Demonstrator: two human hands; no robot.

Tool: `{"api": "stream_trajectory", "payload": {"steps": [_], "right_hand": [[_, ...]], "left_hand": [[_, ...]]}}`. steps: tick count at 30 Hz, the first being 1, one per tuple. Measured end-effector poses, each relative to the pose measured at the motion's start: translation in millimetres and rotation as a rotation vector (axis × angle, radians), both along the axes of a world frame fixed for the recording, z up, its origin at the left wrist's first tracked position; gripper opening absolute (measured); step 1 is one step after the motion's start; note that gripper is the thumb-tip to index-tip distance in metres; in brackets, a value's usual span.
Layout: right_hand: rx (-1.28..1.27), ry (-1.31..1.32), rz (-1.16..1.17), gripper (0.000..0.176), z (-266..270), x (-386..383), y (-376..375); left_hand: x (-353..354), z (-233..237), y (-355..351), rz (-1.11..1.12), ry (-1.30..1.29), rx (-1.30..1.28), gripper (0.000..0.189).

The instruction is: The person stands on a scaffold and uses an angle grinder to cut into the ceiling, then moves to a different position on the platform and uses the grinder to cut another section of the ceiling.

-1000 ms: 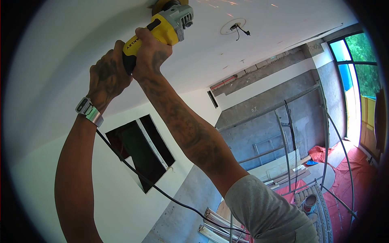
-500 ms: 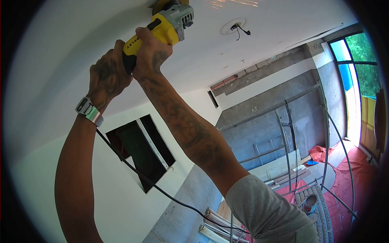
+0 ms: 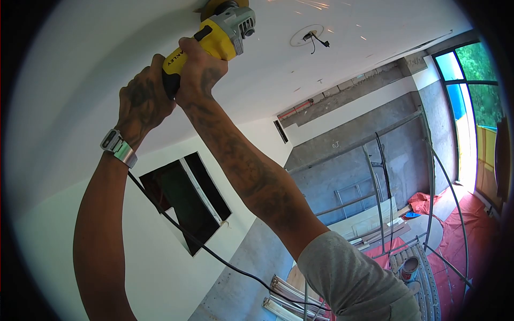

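Both hands grip a yellow and grey angle grinder [image 3: 217, 40] held overhead against the white ceiling [image 3: 278, 69]. My left hand [image 3: 144, 99], with a metal-banded watch [image 3: 119, 147] on the wrist, is wrapped round the rear end of the body. Just ahead of it, my right hand [image 3: 201, 69] closes round the middle of the body. The grinder's disc and guard [image 3: 222, 6] are at the top edge of the view, partly cut off. Orange sparks fly off to the right along the ceiling. A black cord [image 3: 230, 262] hangs down from behind my left wrist.
Wires [image 3: 313, 38] hang from a round ceiling fitting. Metal scaffold bars [image 3: 380, 198] stand at the right, with a can [image 3: 410, 267] on a perforated platform [image 3: 428, 283]. Red sheeting [image 3: 466, 224] covers the floor. A wall opening [image 3: 187, 198] lies below the hands; windows [image 3: 476, 69] are far right.
The sparks have spread into a different pattern, with more of them near the ceiling fitting. Hands and grinder stay in nearly the same place.
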State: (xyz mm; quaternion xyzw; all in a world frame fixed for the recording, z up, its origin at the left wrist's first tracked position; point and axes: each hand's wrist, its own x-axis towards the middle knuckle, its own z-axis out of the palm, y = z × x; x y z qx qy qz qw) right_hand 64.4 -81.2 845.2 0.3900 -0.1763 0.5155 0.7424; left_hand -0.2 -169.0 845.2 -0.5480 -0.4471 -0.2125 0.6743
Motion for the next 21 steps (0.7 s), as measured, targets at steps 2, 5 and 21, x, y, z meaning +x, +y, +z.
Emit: {"api": "stream_trajectory", "payload": {"steps": [2,5,21], "right_hand": [[-0.010,0.015,0.004,0.039,-0.1,-0.2,-0.5],[0.013,-0.008,0.015,0.038,-2.7,0.3,-0.1],[0.001,0.013,0.016,0.038,-1.1,0.5,-3.3]], "left_hand": [[-0.2,-1.4,0.7,0.008,0.002,0.000,0.042],[-4.8,2.4,1.6,0.025,-0.021,-0.034,0.048],[0.7,0.1,-1.7,0.022,0.004,0.005,0.044]]}}
